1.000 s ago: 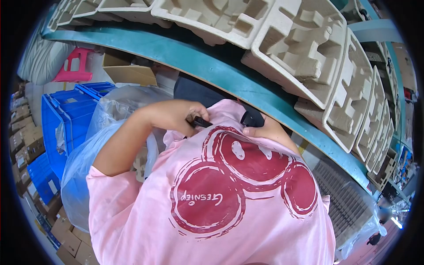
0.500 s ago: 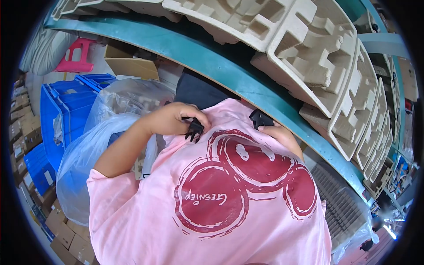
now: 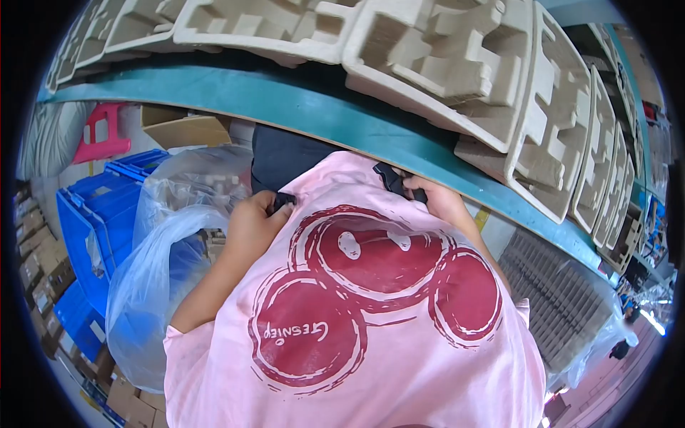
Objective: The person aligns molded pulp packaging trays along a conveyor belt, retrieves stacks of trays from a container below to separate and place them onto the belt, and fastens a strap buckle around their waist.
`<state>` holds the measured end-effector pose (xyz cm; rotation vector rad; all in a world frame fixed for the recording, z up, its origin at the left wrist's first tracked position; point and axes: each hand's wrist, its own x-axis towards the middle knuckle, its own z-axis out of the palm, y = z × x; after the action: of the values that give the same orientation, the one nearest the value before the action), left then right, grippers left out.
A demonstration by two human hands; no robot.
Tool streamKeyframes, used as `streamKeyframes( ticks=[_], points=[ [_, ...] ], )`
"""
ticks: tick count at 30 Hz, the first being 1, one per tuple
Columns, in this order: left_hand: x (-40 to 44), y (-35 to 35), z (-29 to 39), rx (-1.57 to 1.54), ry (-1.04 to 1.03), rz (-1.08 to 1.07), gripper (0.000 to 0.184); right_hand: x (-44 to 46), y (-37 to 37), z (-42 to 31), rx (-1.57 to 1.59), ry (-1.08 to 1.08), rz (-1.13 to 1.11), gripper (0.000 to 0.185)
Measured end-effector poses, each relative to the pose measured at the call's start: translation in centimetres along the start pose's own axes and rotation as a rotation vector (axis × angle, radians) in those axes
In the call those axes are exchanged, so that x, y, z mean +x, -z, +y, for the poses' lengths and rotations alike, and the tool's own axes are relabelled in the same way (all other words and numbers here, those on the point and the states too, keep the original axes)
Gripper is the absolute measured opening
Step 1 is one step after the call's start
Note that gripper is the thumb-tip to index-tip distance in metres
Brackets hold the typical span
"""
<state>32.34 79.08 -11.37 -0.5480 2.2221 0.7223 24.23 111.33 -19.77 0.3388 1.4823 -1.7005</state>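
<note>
My left hand (image 3: 258, 220) is closed on a small black plastic buckle half (image 3: 283, 200) at the left side of my waist, partly covered by the fingers. At the right side of my waist, my right hand (image 3: 437, 200) grips another black buckle half (image 3: 389, 177), close to the bench edge. The two pieces are apart, with the pink shirt (image 3: 349, 175) between them. Whether straps run behind them is hidden. A red printed figure covers the shirt front.
A green bench (image 3: 285, 100) runs across in front of me, with several molded pulp trays (image 3: 457, 121) on it. To the left are blue crates (image 3: 93, 207), a clear plastic bag (image 3: 143, 285), an open carton (image 3: 185, 130) and a pink stool (image 3: 107, 132). Stacked grey trays (image 3: 556, 299) stand at right.
My left hand has dropped closer to the left side of my waist, turning its buckle half so the prongs no longer show. My right hand has shifted its grip. The whole view has swung slightly.
</note>
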Motion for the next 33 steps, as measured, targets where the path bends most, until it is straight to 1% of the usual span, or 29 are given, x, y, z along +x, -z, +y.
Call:
streamKeyframes(
  ticks=[1,5,6,10,11,15,16,20,21,25,26,30,31,33],
  points=[
    [0.1,-0.2,0.0,0.008,-0.007,-0.004,0.018,-0.3,-0.4,-0.3,0.007,0.003,0.008,0.027],
    [0.2,-2.0,-1.5,-0.761,-0.270,0.200,0.016,-2.0,-3.6,-3.9,-0.140,0.074,0.057,0.031],
    [0.2,-2.0,-1.5,-0.757,-0.267,0.202,0.016,-2.2,-3.8,-4.3,-0.136,0.073,0.054,0.031],
    [0.3,-1.7,-1.1,-0.819,-0.148,0.172,0.025,-1.8,-4.3,-5.4,-0.421,-0.066,-0.022,0.038],
    [0.2,-1.6,-0.9,-0.819,-0.146,0.181,0.025,-1.7,-4.4,-5.4,-0.422,-0.062,-0.030,0.038],
    [-0.5,-1.1,0.3,-1.136,-0.282,0.106,0.029,-1.6,-4.7,-5.0,-0.492,0.000,-0.026,0.046],
    [-0.4,-1.2,0.0,-1.139,-0.282,0.111,0.029,-1.5,-4.7,-4.8,-0.496,0.001,-0.030,0.046],
    [0.5,-2.1,-2.3,-0.945,-0.403,0.100,0.032,-0.8,-4.4,-3.8,-0.521,0.196,-0.103,0.041],
    [0.6,-2.1,-2.2,-0.947,-0.402,0.102,0.032,-0.7,-4.4,-3.5,-0.522,0.195,-0.105,0.041],
    [1.7,-1.9,-1.2,-0.452,-0.745,0.540,0.031,-0.4,-4.3,-2.9,-0.279,0.205,-0.198,0.029],
    [1.9,-1.9,-1.0,-0.453,-0.745,0.542,0.031,-0.4,-4.4,-3.1,-0.281,0.205,-0.199,0.029],
    [2.5,-1.8,0.1,-0.182,-0.874,0.622,0.030,-0.4,-5.4,-4.6,-0.277,0.075,-0.187,0.016],
    [2.5,-1.9,0.4,-0.181,-0.878,0.620,0.030,-0.2,-5.7,-4.4,-0.275,0.076,-0.183,0.016],
    [2.8,-2.4,1.1,-0.210,-0.819,0.534,0.029,0.8,-6.2,-3.4,-0.125,0.137,-0.261,0.014]
  ],
)
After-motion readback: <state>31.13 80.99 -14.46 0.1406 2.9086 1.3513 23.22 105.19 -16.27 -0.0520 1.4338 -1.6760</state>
